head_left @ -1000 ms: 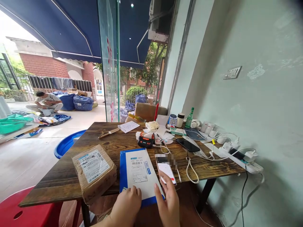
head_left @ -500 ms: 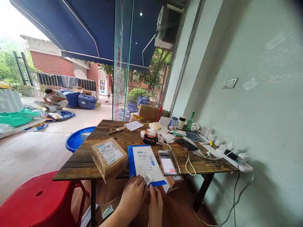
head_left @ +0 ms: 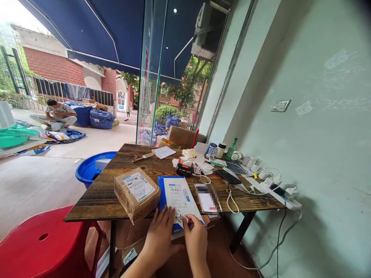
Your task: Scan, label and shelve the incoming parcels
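Note:
A flat white parcel envelope with blue edges lies at the front edge of the wooden table. Near its lower end is a small white sticker printed with large black digits, partly covered by fingers. My left hand rests with fingers stretched out over the envelope's lower left side, fingertips by the sticker. At the sticker's right edge, the thumb and forefinger of my right hand are pinched together on it. Left of the envelope sits a taped cardboard box with a shipping label.
A phone lies right of the envelope. Behind it are a black-and-orange device, a green bottle and charging cables running to a power strip. A red stool and blue basin stand left. A person crouches outside.
My left hand has flattened out on the envelope, and my right hand has moved right and up to the sticker's edge. The sticker now lies flatter against the envelope.

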Available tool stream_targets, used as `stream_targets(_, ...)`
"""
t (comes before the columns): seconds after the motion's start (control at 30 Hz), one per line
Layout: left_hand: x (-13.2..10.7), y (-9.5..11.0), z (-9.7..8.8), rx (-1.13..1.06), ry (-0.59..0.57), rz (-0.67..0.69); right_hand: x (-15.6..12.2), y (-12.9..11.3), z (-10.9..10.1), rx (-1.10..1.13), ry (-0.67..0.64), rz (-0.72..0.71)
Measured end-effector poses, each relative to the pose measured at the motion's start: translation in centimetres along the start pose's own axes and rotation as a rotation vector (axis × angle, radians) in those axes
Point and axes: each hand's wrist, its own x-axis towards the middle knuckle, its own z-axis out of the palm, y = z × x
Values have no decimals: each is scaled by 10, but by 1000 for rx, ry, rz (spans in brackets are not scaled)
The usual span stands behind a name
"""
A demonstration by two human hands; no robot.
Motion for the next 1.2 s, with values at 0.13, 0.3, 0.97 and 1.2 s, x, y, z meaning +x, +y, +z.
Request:
stream_targets(0.13, 8, -9, -21, 0, -218, -191, -7, -9, -5, 14, 112, -386)
stream_targets(0.3, 14, -23, -23, -58, -249, -170, -11, -17, -7, 160, 76, -511)
stream_targets(0.97, 9, -39, 0, -134, -163, -73, -6, -31, -18, 334, 79, -221)
stream_targets(1.2, 8, -39, 0, -161, -132, -50, 17, -36, -2, 352, -431, 44)
